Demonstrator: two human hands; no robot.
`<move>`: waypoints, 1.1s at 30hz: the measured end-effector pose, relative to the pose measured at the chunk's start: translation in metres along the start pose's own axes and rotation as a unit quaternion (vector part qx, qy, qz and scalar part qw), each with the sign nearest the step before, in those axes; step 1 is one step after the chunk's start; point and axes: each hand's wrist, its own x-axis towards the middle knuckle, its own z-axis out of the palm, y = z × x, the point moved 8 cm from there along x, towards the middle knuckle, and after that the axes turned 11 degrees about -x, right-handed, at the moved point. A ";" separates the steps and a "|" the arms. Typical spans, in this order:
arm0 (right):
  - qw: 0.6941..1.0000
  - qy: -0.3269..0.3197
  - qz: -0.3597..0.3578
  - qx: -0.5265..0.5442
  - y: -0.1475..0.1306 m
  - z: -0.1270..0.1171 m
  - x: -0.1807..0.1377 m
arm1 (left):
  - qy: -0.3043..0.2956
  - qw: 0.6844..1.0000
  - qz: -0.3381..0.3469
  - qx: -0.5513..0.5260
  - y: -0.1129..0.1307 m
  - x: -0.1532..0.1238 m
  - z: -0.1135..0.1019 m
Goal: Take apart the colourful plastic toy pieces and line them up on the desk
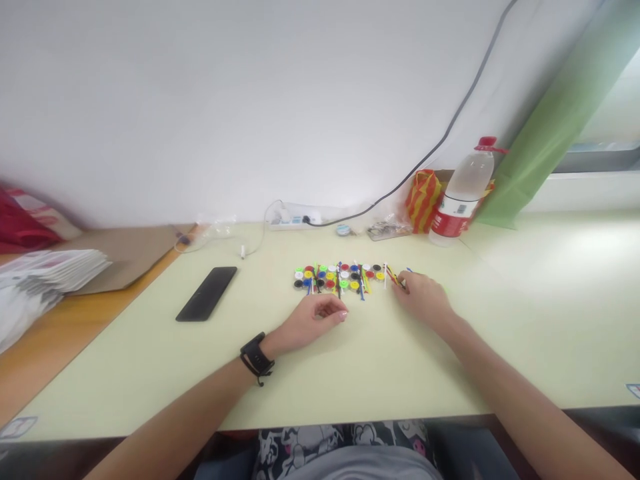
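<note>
My left hand (311,321) rests on the table just in front of a cluster of small round discs (330,275). Its fingers are curled, the thumb tip by the fingertips, and nothing shows between them. The discs are white, red, yellow, green, blue and black, set close together in rows. Thin coloured plastic sticks (362,283) lie across and between them. At the right end of the rows, my right hand (423,297) is closed on a few thin sticks (393,275), among them yellow, red and black ones; its fingertips are partly hidden.
A black phone (207,294) lies left of my left hand. Along the wall are a power strip (293,218) with cables, a small round tin (343,230), a striped bag (424,202) and a large water bottle (460,193). Stacked white packets (75,267) sit far left.
</note>
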 end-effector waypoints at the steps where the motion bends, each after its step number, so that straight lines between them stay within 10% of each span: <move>1: 1.000 -0.003 0.003 0.007 0.001 0.000 0.000 | 0.001 1.000 0.000 0.002 0.000 0.000 0.000; 15: 0.998 0.008 0.035 0.051 0.005 0.002 0.004 | 0.003 1.000 0.002 0.009 -0.003 0.001 -0.002; 28: 0.946 0.233 -0.047 0.220 0.011 -0.031 -0.002 | -0.002 1.000 0.004 0.015 -0.001 0.001 -0.001; 33: 0.924 0.209 -0.060 0.315 0.005 -0.036 -0.004 | 0.002 1.000 0.006 0.016 0.000 0.000 -0.002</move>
